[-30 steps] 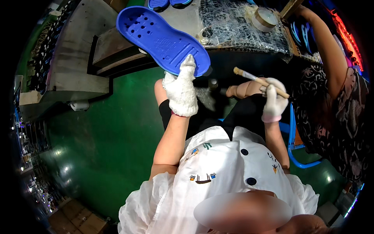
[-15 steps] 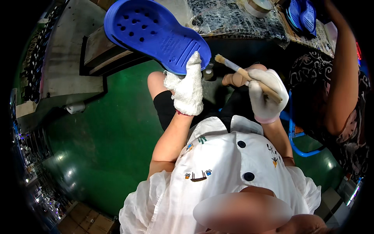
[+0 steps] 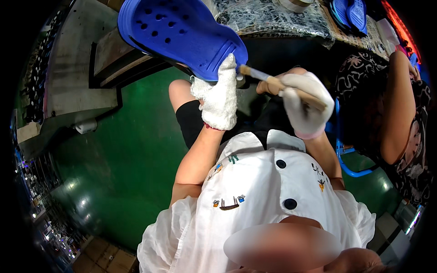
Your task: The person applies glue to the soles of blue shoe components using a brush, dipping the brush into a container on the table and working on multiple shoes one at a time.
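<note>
Green floor [image 3: 109, 168] is spreading beneath everything, and over it the wearer's white shirt [image 3: 248, 186] is filling the lower middle. Grey machinery [image 3: 73, 54] is standing at the left, while a co-worker [image 3: 398, 109] in dark patterned clothing is occupying the right side, one bare arm bent. Ahead, a worktable [image 3: 273, 22] wrapped in clear plastic is running along the top. The blue shoe piece [image 3: 195, 50] is slanting through the air at upper left, in front of the table's near edge, its holed, wider end pointing away and its upper tip running out of view. The left hand [image 3: 218, 98], in a white knitted glove, is clamping the ribbed narrow end, thumb pressing on the upper face; its other fingers are mostly hiding beneath. The right hand [image 3: 309, 100], also gloved, is curling its fingers together around a wooden brush [image 3: 275, 82], whose bristles are pointing left just beside the piece's narrow end; I cannot tell whether they are touching it.
</note>
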### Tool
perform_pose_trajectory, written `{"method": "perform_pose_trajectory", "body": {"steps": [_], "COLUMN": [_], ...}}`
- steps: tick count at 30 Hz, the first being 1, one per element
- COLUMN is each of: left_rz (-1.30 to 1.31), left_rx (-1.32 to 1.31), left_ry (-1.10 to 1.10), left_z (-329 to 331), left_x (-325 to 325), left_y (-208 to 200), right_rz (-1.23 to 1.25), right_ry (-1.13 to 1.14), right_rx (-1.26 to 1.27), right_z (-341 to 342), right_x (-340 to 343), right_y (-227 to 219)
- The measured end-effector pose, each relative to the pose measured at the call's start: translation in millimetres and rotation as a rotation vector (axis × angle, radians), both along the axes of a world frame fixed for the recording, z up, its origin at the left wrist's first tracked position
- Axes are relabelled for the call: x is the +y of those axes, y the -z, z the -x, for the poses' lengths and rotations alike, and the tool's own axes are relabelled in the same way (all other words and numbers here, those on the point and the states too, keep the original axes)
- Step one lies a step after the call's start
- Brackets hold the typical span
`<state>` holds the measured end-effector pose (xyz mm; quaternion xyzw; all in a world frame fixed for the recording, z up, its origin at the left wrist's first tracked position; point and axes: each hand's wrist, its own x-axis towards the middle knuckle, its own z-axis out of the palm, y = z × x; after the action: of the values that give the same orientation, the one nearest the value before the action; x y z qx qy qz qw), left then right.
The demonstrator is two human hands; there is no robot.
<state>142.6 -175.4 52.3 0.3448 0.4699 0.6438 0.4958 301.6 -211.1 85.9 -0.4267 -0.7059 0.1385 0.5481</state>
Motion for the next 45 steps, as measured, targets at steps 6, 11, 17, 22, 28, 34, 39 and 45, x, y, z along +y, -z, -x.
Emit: {"method": "perform_pose_trajectory", "body": {"steps": [6, 11, 17, 22, 28, 34, 39, 45], "left_rz": [-0.146, -0.113, 0.004, 0.096, 0.392, 0.466, 0.333, -0.602], "left_rx": [0.108, 0.055, -0.023, -0.292, -0.463, -0.097, 0.156, 0.919], "left_ry": [-0.057, -0.012, -0.074, -0.051, 0.18, 0.489, 0.886, 0.901], "left_z": [-0.6, -8.2, 2.5, 9.1, 4.5, -67.5, -149.3, -241.7], "left_x": [1.9, 1.4, 6.9, 15.4, 10.2, 5.9, 46.6, 158.9], "left_y": [15.7, 12.0, 11.5, -9.4, -39.2, -45.9, -47.7, -37.1], "right_rz": [-0.031, -0.041, -0.012, 0.085, 0.54, 0.811, 0.837, 0.797], "right_ry": [-0.011, 0.014, 0.15, 0.292, 0.326, 0.357, 0.351, 0.437], "right_rx": [0.042, -0.075, 0.019, 0.085, 0.132, 0.17, 0.311, 0.255], "right_z": [-4.6, -3.7, -19.3, -33.8, -50.3, -57.1, -68.8, -78.2], "right_x": [-9.0, -5.0, -3.0, 7.7, 4.8, 14.7, 17.5, 18.9], "right_y": [4.2, 0.8, 11.7, 79.1, 172.7, 184.5, 205.7, 200.8]}}
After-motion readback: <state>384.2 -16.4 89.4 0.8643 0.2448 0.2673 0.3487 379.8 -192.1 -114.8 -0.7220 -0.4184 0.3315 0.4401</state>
